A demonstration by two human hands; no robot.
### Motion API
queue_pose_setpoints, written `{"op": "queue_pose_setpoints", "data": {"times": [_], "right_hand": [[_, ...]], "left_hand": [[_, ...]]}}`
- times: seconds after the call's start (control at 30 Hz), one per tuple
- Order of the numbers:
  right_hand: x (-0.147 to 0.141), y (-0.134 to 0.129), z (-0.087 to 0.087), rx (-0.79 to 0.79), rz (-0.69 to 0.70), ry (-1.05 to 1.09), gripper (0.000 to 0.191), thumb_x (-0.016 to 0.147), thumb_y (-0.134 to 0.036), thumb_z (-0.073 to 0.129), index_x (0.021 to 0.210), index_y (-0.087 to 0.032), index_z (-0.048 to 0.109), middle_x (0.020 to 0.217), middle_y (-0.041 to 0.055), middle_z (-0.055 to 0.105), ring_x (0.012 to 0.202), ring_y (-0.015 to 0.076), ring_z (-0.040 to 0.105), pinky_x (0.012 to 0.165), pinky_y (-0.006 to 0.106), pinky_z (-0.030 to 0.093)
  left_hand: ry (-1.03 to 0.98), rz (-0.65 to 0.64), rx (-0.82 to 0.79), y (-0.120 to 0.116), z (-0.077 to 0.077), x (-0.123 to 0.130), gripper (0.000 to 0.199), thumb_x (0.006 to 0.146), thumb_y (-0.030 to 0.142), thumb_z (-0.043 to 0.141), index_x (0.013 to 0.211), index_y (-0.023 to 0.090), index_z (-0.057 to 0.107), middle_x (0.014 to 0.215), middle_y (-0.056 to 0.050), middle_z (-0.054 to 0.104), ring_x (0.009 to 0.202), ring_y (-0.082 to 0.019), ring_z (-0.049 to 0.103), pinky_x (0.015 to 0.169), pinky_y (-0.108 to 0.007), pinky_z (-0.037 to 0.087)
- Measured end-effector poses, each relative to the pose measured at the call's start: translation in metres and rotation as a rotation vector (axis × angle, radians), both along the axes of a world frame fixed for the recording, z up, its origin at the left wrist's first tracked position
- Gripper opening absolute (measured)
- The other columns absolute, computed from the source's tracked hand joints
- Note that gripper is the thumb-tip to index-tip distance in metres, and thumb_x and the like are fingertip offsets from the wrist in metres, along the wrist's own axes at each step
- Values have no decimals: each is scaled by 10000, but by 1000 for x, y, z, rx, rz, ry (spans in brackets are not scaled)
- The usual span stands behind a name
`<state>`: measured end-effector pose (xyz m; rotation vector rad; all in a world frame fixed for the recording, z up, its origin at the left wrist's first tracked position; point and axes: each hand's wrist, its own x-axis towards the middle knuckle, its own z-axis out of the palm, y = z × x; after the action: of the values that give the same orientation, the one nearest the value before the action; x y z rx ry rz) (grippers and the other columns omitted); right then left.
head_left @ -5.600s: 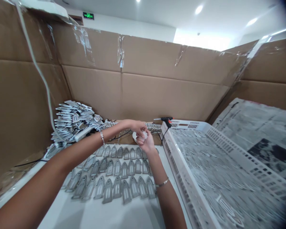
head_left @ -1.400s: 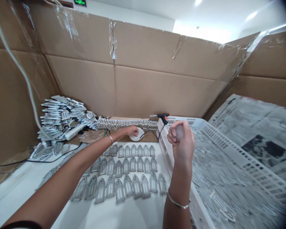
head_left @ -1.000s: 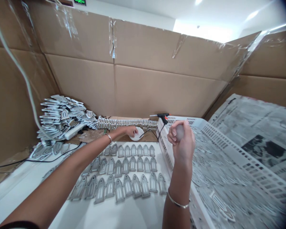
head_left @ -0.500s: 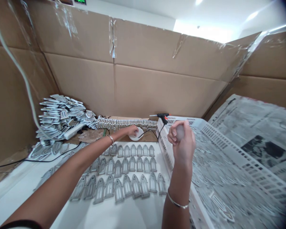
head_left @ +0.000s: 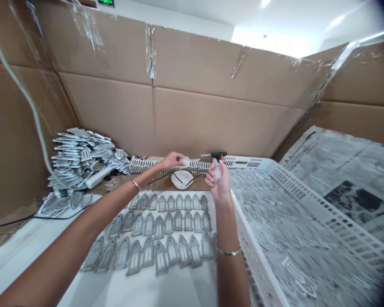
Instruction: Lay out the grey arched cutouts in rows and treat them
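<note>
My left hand (head_left: 173, 160) is pinched on a small whitish, translucent piece (head_left: 185, 161), just above and behind a white bowl (head_left: 181, 186). Its exact kind is too blurred to tell. To the right, my right hand (head_left: 222, 185) is curled around a whitish, rounded lump (head_left: 216, 174). Two black cords or sticks reach into the bowl. In front of the hands, grey arched window-shaped pieces (head_left: 158, 227) lie in rows on the white table surface (head_left: 121, 292).
A hot glue gun (head_left: 218, 156) rests behind my right hand on the edge of a white perforated crate (head_left: 284, 179) full of pieces. Left stands a heap of similar pieces (head_left: 83, 149). A packed row (head_left: 144, 165) lines the cardboard wall (head_left: 211, 115). Newspaper (head_left: 348, 170) lies right.
My left hand has lifted out of the bowl and come up with a whitish piece. My right hand has moved left and forward, closer to the left hand, still holding its lump.
</note>
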<state>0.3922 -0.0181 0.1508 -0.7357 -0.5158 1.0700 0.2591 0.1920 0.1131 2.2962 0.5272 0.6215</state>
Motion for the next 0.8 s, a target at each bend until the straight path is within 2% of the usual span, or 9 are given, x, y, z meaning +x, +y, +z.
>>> {"op": "queue_pose_setpoints", "data": {"times": [0.1, 0.17, 0.23, 0.37, 0.43, 0.53, 0.67, 0.8], "right_hand": [[-10, 25, -21, -132, 100, 99, 317, 883, -470, 503, 717, -201, 479, 459, -92, 378, 345, 48, 297, 330, 159, 189], [-21, 35, -29, -173, 142, 166, 316, 918, -450, 431, 727, -203, 476, 443, -87, 386, 335, 58, 313, 331, 164, 201], [-31, 39, -32, -142, 189, 231, 323, 941, -432, 367, 750, -203, 491, 442, -80, 409, 333, 70, 336, 334, 173, 221], [-41, 38, -33, -40, 250, 299, 302, 932, -411, 359, 808, -199, 534, 490, -57, 506, 372, 89, 421, 357, 192, 299], [-41, 38, -34, -73, 224, 286, 280, 919, -409, 387, 803, -202, 537, 510, -51, 540, 403, 95, 468, 386, 196, 356], [-40, 41, -39, -152, 148, 216, 256, 905, -409, 436, 787, -205, 535, 519, -54, 564, 424, 90, 502, 419, 187, 401], [-42, 48, -46, -184, 113, 174, 244, 892, -409, 475, 770, -206, 532, 496, -67, 556, 387, 76, 477, 382, 161, 346], [-47, 48, -50, -192, 99, 157, 256, 907, -405, 452, 781, -203, 546, 472, -79, 535, 356, 65, 429, 355, 155, 283]], "left_hand": [[-78, -72, -41, -30, 24, -3, 349, 777, 307, 680, 1048, 88, 655, 952, -75, 697, 828, -168, 616, 734, -268, 457], [-131, -157, -87, -51, 33, -4, 365, 778, 306, 698, 1070, 92, 655, 979, -84, 697, 855, -170, 622, 766, -279, 472], [-134, -193, -87, -68, 36, -4, 323, 784, 282, 699, 1046, 95, 665, 952, -73, 696, 833, -161, 617, 758, -274, 474], [-84, -207, -57, -86, 30, -4, 218, 835, 215, 633, 1023, 110, 667, 909, -49, 683, 793, -149, 592, 717, -255, 457], [-60, -201, -20, -89, 25, -4, 196, 873, 210, 586, 1032, 119, 657, 940, -56, 675, 834, -163, 588, 737, -263, 451], [-8, -173, 125, -91, 16, -4, 186, 932, 234, 514, 997, 128, 653, 986, -81, 644, 922, -191, 561, 836, -301, 436], [69, -43, 325, -96, 3, -4, 274, 981, 303, 440, 995, 146, 663, 1045, -104, 579, 1006, -226, 496, 947, -364, 396], [118, 75, 444, -101, -5, -10, 310, 990, 353, 427, 1127, 189, 652, 1188, -112, 530, 1111, -264, 441, 1014, -427, 354]]}}
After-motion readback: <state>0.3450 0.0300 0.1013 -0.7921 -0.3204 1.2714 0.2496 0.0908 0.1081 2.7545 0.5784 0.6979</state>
